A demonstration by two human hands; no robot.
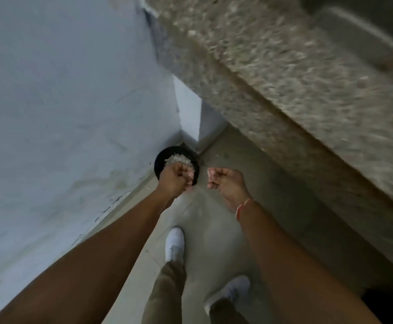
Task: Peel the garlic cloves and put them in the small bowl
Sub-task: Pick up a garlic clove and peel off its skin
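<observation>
Both fists closed over garlic skins: left hand [175, 177] above a black bin [160, 160], right hand [223, 180] beside it; scraps may spill onto floor [214, 230].

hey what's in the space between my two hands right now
Nothing is held there. In the head view, the gap between the left hand and the right hand shows only bare grey floor below. The black bin sits behind the left hand.

Speckled, rough-looking stone counter [272, 73]; matt painted wall [62, 90]; smooth floor [214, 230]; the black bin [161, 160] is possibly plastic.
</observation>
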